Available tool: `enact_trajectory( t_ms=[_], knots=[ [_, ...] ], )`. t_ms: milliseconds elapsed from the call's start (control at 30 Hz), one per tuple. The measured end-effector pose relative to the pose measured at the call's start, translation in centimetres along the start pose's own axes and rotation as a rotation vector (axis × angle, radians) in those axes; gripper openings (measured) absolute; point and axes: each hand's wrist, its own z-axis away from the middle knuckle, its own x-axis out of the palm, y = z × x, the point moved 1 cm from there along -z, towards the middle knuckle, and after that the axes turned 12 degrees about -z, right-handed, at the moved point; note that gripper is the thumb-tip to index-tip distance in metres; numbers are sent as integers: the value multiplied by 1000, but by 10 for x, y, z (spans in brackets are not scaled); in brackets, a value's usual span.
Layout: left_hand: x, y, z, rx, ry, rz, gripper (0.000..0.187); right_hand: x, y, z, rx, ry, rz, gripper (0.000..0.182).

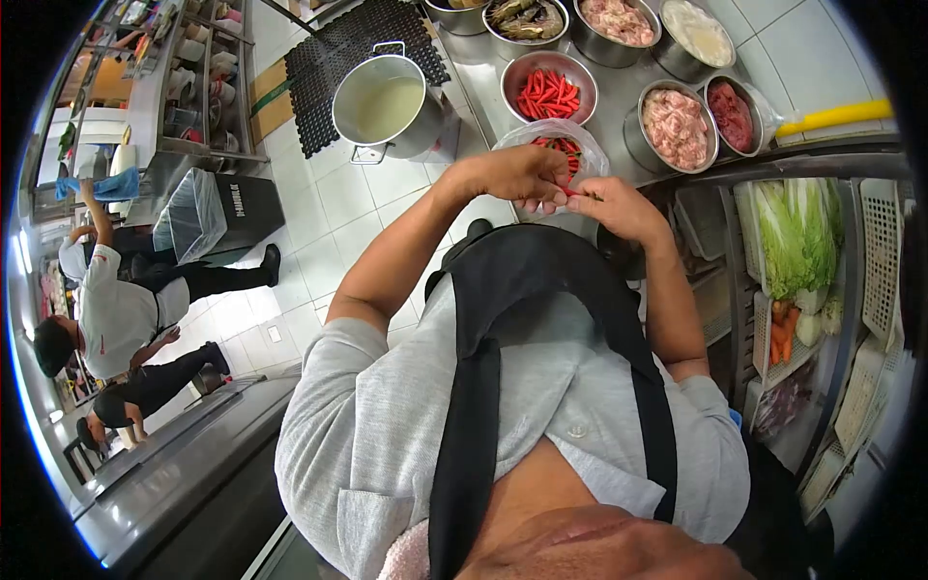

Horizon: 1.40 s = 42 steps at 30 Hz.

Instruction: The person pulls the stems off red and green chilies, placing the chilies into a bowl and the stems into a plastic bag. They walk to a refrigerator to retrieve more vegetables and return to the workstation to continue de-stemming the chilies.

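Both of my hands meet above a clear plastic bag (594, 155) with red chilies in it, at the near edge of the steel counter. My left hand (522, 177) has its fingers curled together, close to one red chili (568, 191). That chili is pinched between the fingertips of my right hand (622, 206); whether the left fingers also grip it is hard to see. Just beyond the bag is a steel bowl (507, 89) of red chilies (548, 95).
Steel bowls of raw meat (674, 128) and one of prawns (525, 19) stand on the counter. A large pot (346, 111) of liquid is at left. Right are shelves with lettuce (795, 232). Other people (121, 309) stand far left by a bin (246, 208).
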Motion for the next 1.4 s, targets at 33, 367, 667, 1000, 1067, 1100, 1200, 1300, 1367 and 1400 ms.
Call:
enact_trajectory(
  t_ms=[33, 367, 667, 1000, 1067, 1100, 1200, 1300, 1367, 1400],
  knots=[
    [-2, -1, 2, 21, 48, 85, 19, 0, 6, -4, -36, 23, -81, 24],
    [8, -22, -2, 86, 580, 608, 20, 6, 27, -28, -9, 458, -587, 19],
    [-15, -23, 14, -137, 695, -359, 29, -2, 8, -27, -206, 397, -83, 16],
    [8, -28, -23, 204, 523, 464, 23, 7, 14, -53, -336, 655, -117, 14],
    [5, -19, -15, 232, 527, 474, 16, -2, 32, -58, -314, 635, -97, 18],
    [4, -20, -16, 251, 452, 546, 16, -4, 28, -53, -205, 512, -451, 16],
    [3, -23, -18, 292, 350, 637, 16, -4, 16, -45, -79, 297, -976, 14],
    [0, -20, -19, 362, 284, 695, 17, -6, 15, -44, -83, 141, -1252, 13],
    [0, -19, -22, 375, 285, 707, 17, -9, 19, -44, -104, 67, -1347, 13],
    [-1, -18, -22, 379, 283, 702, 17, -11, 20, -44, -120, -17, -1414, 14]
  ],
)
